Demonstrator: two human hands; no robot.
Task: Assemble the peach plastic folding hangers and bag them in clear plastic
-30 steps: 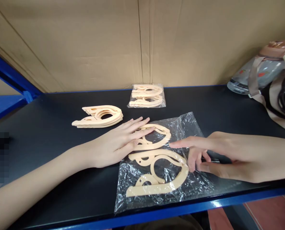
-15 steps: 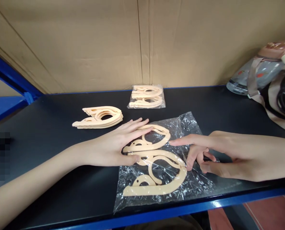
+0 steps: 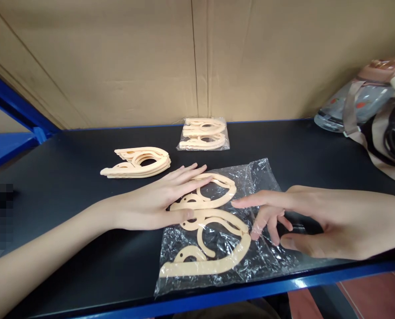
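Observation:
Two cream folding hangers lie flat inside a clear plastic bag (image 3: 267,177) near the front edge of the black shelf. My left hand (image 3: 166,199) is spread flat over the left ends of the far hanger (image 3: 229,190) and the near hanger (image 3: 239,254). At the bag's right side, my right hand (image 3: 303,221) has its index finger stretched out to the curved end of the far hanger. Its other fingers are partly bent and apart, close to the near hanger's curved end, with nothing gripped between them.
A stack of several cream folding hangers (image 3: 137,164) lies at the back left. Behind the bag lies another packed bag of hangers (image 3: 204,133). A clear water bottle (image 3: 353,104) with a strap leans at the far right. Cardboard (image 3: 134,62) stands behind the black shelf (image 3: 71,155).
My right hand has shifted slightly left and toward me. The near hanger has slid left inside the bag. My left hand has stayed almost still.

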